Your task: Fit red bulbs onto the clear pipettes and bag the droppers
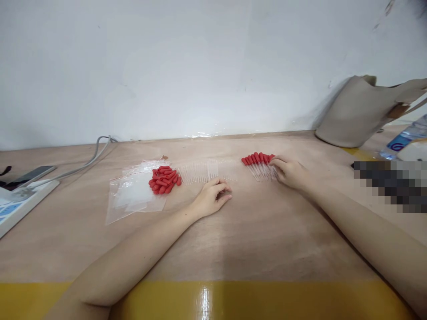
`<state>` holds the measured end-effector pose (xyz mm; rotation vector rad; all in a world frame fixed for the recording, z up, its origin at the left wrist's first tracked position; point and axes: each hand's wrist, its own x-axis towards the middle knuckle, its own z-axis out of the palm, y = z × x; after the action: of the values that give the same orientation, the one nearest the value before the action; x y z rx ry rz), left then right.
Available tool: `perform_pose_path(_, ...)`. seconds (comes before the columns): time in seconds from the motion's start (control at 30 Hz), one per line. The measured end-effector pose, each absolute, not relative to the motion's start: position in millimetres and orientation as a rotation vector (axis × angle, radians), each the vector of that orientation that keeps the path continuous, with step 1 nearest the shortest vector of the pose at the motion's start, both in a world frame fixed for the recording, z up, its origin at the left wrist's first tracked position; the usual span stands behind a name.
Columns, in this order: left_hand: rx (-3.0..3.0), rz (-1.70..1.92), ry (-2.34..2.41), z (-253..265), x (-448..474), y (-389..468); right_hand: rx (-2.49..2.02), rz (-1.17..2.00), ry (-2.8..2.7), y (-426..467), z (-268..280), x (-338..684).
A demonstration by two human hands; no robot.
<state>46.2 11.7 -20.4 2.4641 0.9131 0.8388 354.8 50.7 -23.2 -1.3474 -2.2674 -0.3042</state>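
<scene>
My left hand point(213, 198) rests on the table with its fingers loosely curled and the thumb apart, holding nothing. Just beyond it lies a row of clear glass tubes point(196, 172). Left of these is a heap of red rubber bulbs point(163, 180), partly on clear plastic bags point(131, 195). To the right, several glass droppers with red bulbs point(256, 158) lie side by side in a fan. My right hand point(291, 172) is at the right end of that fan, its fingers closed around the last dropper, whose lower part they partly hide.
A beige bag point(350, 113) stands against the wall at the back right, with a plastic bottle point(407, 138) beside it. At the left are a power strip point(26, 206), a grey cable point(83, 166) and a phone point(33, 174). Yellow tape point(173, 302) runs along the front edge.
</scene>
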Motion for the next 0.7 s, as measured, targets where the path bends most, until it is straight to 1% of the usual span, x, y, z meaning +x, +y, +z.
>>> perform_pose_path(0.1, 2.467, 0.832, 0.902, -20.1, 46.8, 11.9, -1.339, -0.32, -2.188, 47.0, -10.3, 322.6)
perform_pose_path(0.2, 2.47, 0.831, 0.895, -19.5, 46.9, 11.5, -1.444, -0.137, -2.148, 46.3, -3.3, 281.4)
perform_pose_path(0.33, 2.473, 0.834, 0.9, -19.6, 46.0, 11.0, -1.771, 0.128, -2.024, 57.3, -4.2, 238.4)
perform_pose_path(0.47, 2.471, 0.844, 0.891, -19.3, 45.9, 11.2, -1.993, 0.307, -1.966, 78.8, -6.4, 223.5)
perform_pose_path(0.7, 2.468, 0.837, 0.894, -19.1, 46.7, 11.7, -2.003, 0.441, -1.967, 98.3, -3.9, 220.6)
